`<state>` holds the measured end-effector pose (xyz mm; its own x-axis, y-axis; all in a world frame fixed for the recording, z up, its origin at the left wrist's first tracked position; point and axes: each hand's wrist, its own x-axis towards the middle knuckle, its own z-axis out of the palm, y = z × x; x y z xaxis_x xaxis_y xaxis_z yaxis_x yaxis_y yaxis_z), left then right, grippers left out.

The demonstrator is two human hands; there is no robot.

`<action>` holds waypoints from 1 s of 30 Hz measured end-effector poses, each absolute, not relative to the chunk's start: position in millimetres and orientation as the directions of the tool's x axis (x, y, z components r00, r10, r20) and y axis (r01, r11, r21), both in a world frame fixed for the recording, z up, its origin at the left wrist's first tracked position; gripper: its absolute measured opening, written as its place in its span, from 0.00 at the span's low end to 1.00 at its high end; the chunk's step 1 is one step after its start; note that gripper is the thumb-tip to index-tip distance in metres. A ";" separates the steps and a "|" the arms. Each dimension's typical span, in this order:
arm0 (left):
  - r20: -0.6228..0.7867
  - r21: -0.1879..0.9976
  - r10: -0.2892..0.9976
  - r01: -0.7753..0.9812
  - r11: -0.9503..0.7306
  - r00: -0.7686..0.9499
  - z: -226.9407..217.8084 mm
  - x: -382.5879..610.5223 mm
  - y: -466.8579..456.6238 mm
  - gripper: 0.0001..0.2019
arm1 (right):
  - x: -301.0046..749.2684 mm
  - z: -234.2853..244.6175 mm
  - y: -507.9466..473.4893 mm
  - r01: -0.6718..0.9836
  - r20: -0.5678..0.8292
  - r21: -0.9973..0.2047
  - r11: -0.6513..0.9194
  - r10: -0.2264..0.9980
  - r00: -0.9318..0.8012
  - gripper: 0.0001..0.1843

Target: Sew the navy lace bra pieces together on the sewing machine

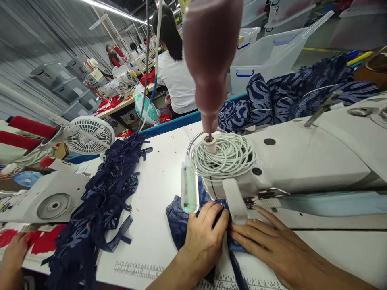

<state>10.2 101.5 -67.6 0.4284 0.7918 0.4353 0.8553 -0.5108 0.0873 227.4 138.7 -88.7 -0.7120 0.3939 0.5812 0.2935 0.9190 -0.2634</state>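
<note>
My left hand lies on a dark blue patterned fabric piece on the white table, fingers curled and pressing it toward the needle area of the white sewing machine. My right hand rests flat beside it, fingers stretched out onto the fabric under the machine's head. The needle itself is hidden behind the machine's front and my fingers. A small lamp hangs off the machine just above my left hand.
A long heap of dark blue fabric pieces lies on the table at left. More blue cloth is piled behind the machine. A white fan, another machine, a co-worker's hand on red fabric, and seated workers lie beyond.
</note>
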 end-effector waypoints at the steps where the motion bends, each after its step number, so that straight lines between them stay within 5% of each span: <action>1: 0.419 0.077 0.795 0.856 -0.512 0.438 -66.7 9.5 104.7 0.17 | 227.4 -87.0 139.8 0.306 0.572 -0.261 0.916 0.402 -0.715 0.33; 11: 0.386 0.074 0.808 0.858 -0.508 0.445 -64.1 1.0 132.7 0.12 | 226.2 -98.9 145.8 0.441 0.453 -0.207 0.873 0.485 -0.748 0.44; 15: 0.399 0.028 0.861 0.934 -0.356 0.316 -52.5 2.8 122.2 0.15 | 225.8 -98.1 147.6 0.439 0.464 -0.179 0.881 0.469 -0.752 0.44; 21: 0.397 -0.036 0.820 0.900 -0.435 0.412 -54.8 4.1 113.2 0.11 | 226.1 -96.6 145.5 0.435 0.478 -0.252 0.864 0.502 -0.721 0.36; 26: 0.404 0.120 0.819 0.864 -0.490 0.408 -63.6 -0.8 123.7 0.08 | 223.3 -90.0 141.3 0.389 0.503 -0.285 0.876 0.483 -0.717 0.34; 30: 0.457 0.032 0.770 0.856 -0.516 0.446 -58.8 -0.3 127.0 0.05 | 221.0 -82.2 138.3 0.352 0.503 -0.322 0.879 0.474 -0.723 0.28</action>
<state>-0.3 127.0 -58.8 0.4462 0.7696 0.4567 0.8562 -0.5156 0.0323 221.0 138.3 -82.2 -0.7227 0.4740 0.5030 0.3521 0.8787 -0.3223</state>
